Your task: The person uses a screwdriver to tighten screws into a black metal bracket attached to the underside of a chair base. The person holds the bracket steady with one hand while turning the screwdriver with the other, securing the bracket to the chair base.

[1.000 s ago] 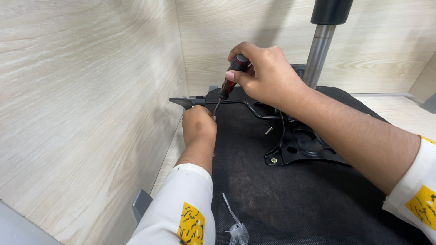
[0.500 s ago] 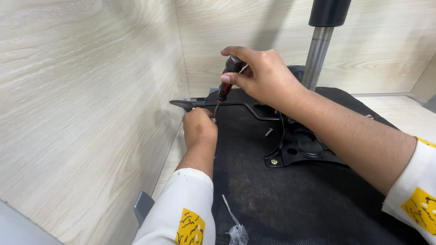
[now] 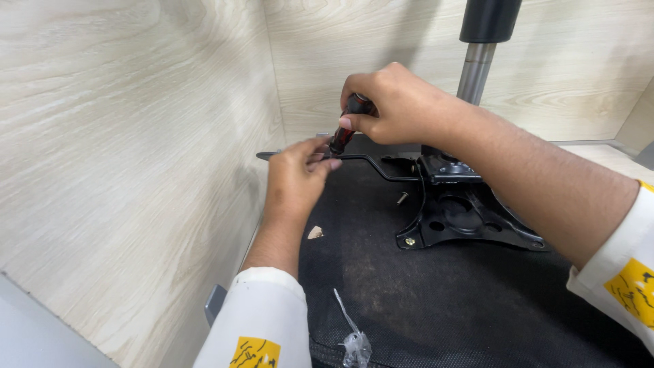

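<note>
Black fabric: an upturned office-chair seat base (image 3: 436, 300) was spread over the lower centre and right of the frame, boxed in by pale wood-grain panels (image 3: 122, 150) at left and behind.
Mechanism: a black metal tilt plate (image 3: 463, 218) was seen bolted to the seat right of centre, with a brass-coloured screw head at its near left corner; a gas-lift column (image 3: 477, 68) rose from it at upper right.
Lever: a thin black control rod (image 3: 371, 163) was run from the plate toward the left panel, across the frame's middle.
Right hand: the right hand (image 3: 398, 105) was closed around the red-and-black handle of a screwdriver (image 3: 347, 123), which was angled down and to the left.
Left hand: the left hand (image 3: 296, 174) was curled narrowly at the screwdriver's tip, fingertips pinched there; whether a screw was held could not be told.
Loose parts: a dark bolt (image 3: 402, 198) was lying on the fabric just beside the plate; a pale scrap (image 3: 315, 232) and a clear plastic bag (image 3: 354, 344) were left nearer the lower edge.
Step in hand: a fastener near the lever's far end was judged to be under the driver, steadied by the left fingers.
Next move: steady downward pressure and a square tip in the screw head were judged necessary, lest the tip slip.
</note>
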